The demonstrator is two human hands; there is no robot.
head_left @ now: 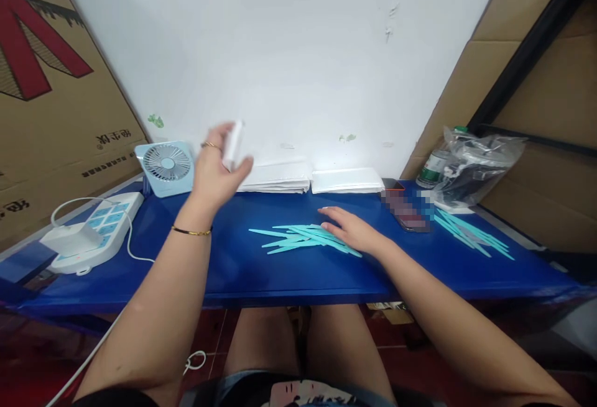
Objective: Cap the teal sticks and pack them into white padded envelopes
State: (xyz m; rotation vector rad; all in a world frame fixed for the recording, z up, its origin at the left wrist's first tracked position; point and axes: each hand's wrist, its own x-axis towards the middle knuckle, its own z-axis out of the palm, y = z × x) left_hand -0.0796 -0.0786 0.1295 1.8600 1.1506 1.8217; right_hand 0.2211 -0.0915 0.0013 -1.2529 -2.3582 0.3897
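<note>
Raised above the back of the blue table (233, 276), my left hand (217, 164) is closed around a small flat white object (234, 144); motion blur hides its exact kind. My right hand (352, 230) lies palm down with fingers stretched out, at the right end of a loose pile of thin turquoise strips (298, 238). Its fingers are over or touching the strips; I cannot tell which. Behind the hands, against the wall, are a left stack of white flat packets or folded sheets (280, 177) and a right stack of white sheets (347, 180).
At left stand a light blue fan (168, 168) and a white power strip (105, 233) with a plugged-in charger (72, 240). A phone (410, 211), more turquoise strips (476, 233), a bottle (433, 168) and a clear plastic bag (476, 168) are at right. Cardboard flanks both sides.
</note>
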